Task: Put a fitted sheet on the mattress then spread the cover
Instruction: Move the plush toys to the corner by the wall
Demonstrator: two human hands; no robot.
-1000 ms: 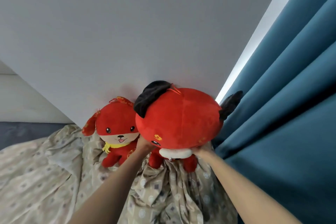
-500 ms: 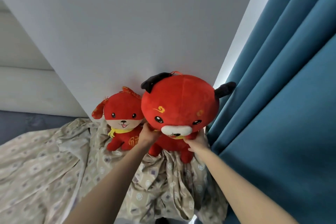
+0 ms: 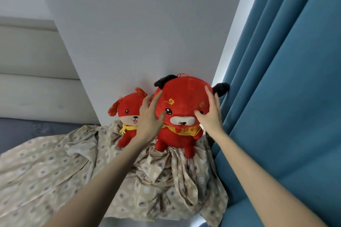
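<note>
Against the far wall [image 3: 147,33], the plush toy [image 3: 182,101] now sits upright, left hand [image 3: 150,118] and right hand [image 3: 210,114] flat-fingered on it, sheet [image 3: 55,171] bunched, unfitted.

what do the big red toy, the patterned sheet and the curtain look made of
Big toy: soft plush, matte fuzzy pile, embroidered face.
Sheet: thin printed woven cloth, possibly cotton; it crumples finely.
Curtain: heavy teal cloth, faint velvety sheen, deep folds; fibre unclear.

White wall [image 3: 144,33] with big red plush dog [image 3: 182,101] upright at its base, smaller red plush dog [image 3: 127,106] at its base further left, teal curtain [image 3: 286,79] right of it, padded headboard [image 3: 27,83] left of it.
</note>
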